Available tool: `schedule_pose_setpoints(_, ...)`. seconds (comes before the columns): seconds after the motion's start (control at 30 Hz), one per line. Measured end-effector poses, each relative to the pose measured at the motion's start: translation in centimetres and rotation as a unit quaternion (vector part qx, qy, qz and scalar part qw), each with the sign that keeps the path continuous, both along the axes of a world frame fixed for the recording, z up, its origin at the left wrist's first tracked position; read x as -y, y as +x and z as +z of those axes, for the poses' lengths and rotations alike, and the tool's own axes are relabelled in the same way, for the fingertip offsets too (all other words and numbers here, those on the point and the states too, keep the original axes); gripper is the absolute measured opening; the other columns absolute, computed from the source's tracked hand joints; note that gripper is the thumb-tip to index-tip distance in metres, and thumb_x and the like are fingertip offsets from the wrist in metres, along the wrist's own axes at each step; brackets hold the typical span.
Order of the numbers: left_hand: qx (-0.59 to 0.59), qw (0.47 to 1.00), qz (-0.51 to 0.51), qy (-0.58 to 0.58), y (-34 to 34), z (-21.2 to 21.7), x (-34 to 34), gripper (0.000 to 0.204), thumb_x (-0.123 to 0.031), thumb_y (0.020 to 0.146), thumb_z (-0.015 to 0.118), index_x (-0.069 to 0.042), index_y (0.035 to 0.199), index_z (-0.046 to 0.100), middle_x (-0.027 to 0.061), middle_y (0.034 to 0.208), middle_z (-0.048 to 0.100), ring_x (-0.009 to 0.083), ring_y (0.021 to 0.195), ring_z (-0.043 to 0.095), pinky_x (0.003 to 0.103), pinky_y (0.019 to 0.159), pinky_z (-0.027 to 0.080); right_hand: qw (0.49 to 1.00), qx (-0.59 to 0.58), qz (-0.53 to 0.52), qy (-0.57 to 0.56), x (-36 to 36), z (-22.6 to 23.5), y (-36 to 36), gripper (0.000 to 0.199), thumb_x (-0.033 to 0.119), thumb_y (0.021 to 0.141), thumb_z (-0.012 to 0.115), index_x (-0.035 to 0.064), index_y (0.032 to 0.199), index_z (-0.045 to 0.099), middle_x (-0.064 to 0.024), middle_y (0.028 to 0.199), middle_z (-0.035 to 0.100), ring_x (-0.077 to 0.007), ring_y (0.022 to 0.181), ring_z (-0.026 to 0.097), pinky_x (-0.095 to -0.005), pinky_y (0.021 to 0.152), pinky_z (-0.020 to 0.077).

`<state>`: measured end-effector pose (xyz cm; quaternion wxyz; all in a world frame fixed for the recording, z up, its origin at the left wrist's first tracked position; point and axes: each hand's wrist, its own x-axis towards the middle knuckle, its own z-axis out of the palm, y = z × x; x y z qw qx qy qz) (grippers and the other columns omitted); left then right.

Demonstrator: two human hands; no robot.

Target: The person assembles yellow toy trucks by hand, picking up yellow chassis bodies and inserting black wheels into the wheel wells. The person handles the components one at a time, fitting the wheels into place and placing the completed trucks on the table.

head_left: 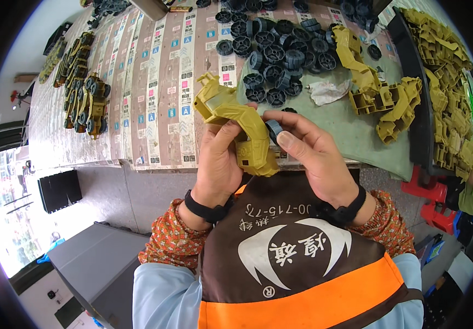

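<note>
Containers: the dark tray (422, 145) at the right edge of the table (162, 104) is heaped with yellow plastic toy-vehicle bodies (449, 71), lying at mixed angles and overlapping. A black crate (60, 191) sits off the table at left; its contents cannot be made out. Specimen: one yellow toy-vehicle body (254, 129), held in the air in front of the apron (280, 205), near the table's front edge. Its long axis runs obliquely, from upper left (far side) to lower right (near side), with a bend midway; the end with projecting prongs points away from the wearer and leftward, the blockier end toward the wearer. Left grip (218, 159): pinching the body on its left flank, thumb on top. Right grip (319, 156): pinching a dark wheel (274, 131) between thumb and fingers, at the body's right flank; whether wheel and body touch, cannot tell. Beyond the hands, loose dark wheels (283, 55) lie piled, partly on a green cloth (371, 140). Further yellow bodies (398, 112) rest right of the pile, beside crumpled white paper (330, 92). Wheeled toy vehicles (85, 107) stand grouped at far left.
</note>
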<state>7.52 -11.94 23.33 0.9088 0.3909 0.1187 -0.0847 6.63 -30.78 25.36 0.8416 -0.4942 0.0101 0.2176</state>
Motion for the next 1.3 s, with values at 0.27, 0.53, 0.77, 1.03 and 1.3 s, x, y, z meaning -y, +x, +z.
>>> schedule_pose_setpoints(0.27, 0.012, 0.999, -0.039, 0.02, 0.9, 2.6, -0.9, 0.038, -0.007, 0.098, 0.061, -0.003, 0.134, 0.051, 0.0106, 0.12, 0.065, 0.0226, 0.107, 0.067, 0.041, 0.096, 0.058, 0.997, -0.057, 0.05, 0.019, 1.9, -1.3, -0.2, 0.042, 0.014, 0.106, 0.06, 0.0033, 0.146, 0.054, -0.0041, 0.13, 0.065, -0.0078, 0.109, 0.061, -0.0256, 0.095, 0.0488)
schedule_pose_setpoints(0.53, 0.0, 0.994, -0.068, 0.087, 1.2, 2.5, -0.7, 0.043, -0.013, 0.097, 0.073, -0.003, 0.134, 0.053, 0.0078, 0.114, 0.066, 0.0174, 0.097, 0.069, 0.036, 0.085, 0.062, 0.994, -0.068, 0.08, 0.035, 2.1, -1.2, -0.3, 0.042, 0.009, 0.105, 0.06, 0.0042, 0.146, 0.054, -0.0036, 0.13, 0.064, -0.009, 0.11, 0.063, -0.0278, 0.096, 0.0516)
schedule_pose_setpoints(0.77, 0.003, 0.996, -0.036, 0.079, 1.4, 1.9, -0.8, 0.042, -0.01, 0.098, 0.072, -0.006, 0.134, 0.05, 0.0068, 0.113, 0.065, 0.0164, 0.095, 0.069, 0.036, 0.084, 0.063, 0.993, -0.071, 0.089, 0.026, 2.2, -1.4, -0.2, 0.041, 0.006, 0.105, 0.059, 0.0025, 0.146, 0.053, -0.0054, 0.133, 0.065, -0.0114, 0.116, 0.064, -0.0296, 0.1, 0.0529)
schedule_pose_setpoints(1.03, 0.05, 0.986, 0.016, 0.16, 1.1, 0.7, -0.2, 0.045, -0.009, 0.1, 0.07, -0.006, 0.137, 0.046, 0.0083, 0.115, 0.065, 0.018, 0.099, 0.069, 0.034, 0.084, 0.062, 0.996, -0.051, 0.063, -0.034, 1.5, -0.5, -0.8, 0.042, 0.001, 0.104, 0.057, -0.0023, 0.145, 0.052, -0.0073, 0.132, 0.065, -0.015, 0.118, 0.064, -0.0327, 0.102, 0.0544)
schedule_pose_setpoints(1.3, 0.106, 0.974, 0.095, 0.176, 0.8, 0.5, 1.0, 0.045, -0.007, 0.102, 0.066, -0.008, 0.141, 0.044, 0.007, 0.123, 0.063, 0.016, 0.104, 0.067, 0.031, 0.086, 0.059, 0.994, 0.031, 0.069, -0.079, 0.4, 1.0, -2.5, 0.062, -0.009, 0.099, 0.045, -0.0063, 0.159, 0.031, -0.0177, 0.155, 0.049, -0.0207, 0.142, 0.048, -0.033, 0.119, 0.0374)
